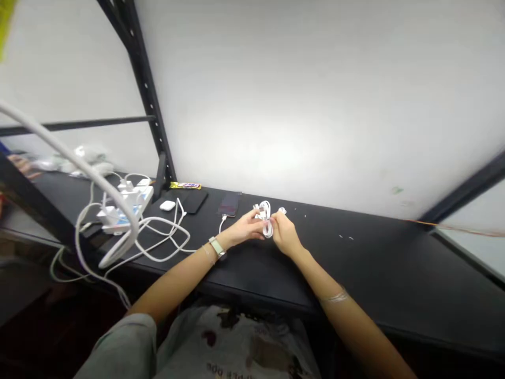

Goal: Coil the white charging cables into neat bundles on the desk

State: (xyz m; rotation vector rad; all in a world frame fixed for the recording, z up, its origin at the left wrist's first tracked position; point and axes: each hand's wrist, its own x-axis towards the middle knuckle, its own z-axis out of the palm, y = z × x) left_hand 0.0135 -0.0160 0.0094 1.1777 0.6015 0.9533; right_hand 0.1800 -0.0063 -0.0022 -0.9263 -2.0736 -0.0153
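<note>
A coiled white cable (pixel 268 229) is held up over the black tabletop, between my two hands. My left hand (pixel 248 228) grips its left side, thumb and fingers closed around the loops and a white connector end. At the coil's right edge my right hand (pixel 285 233) is closed, its fingertips pinching part of the cable. A small white cable end (pixel 282 210) shows just above the right hand's fingers. Behind my left hand lies a phone (pixel 230 203) with a white charging cable plugged into its near end.
Left of the phone are a dark phone (pixel 195 201), a white earbud case (pixel 168 205) and a yellow snack wrapper (pixel 185 185). A white power strip (pixel 130 208) with plugs and tangled white cables stands farther left by the black shelf post (pixel 152 100). Another person's hand (pixel 23 165) shows at far left.
</note>
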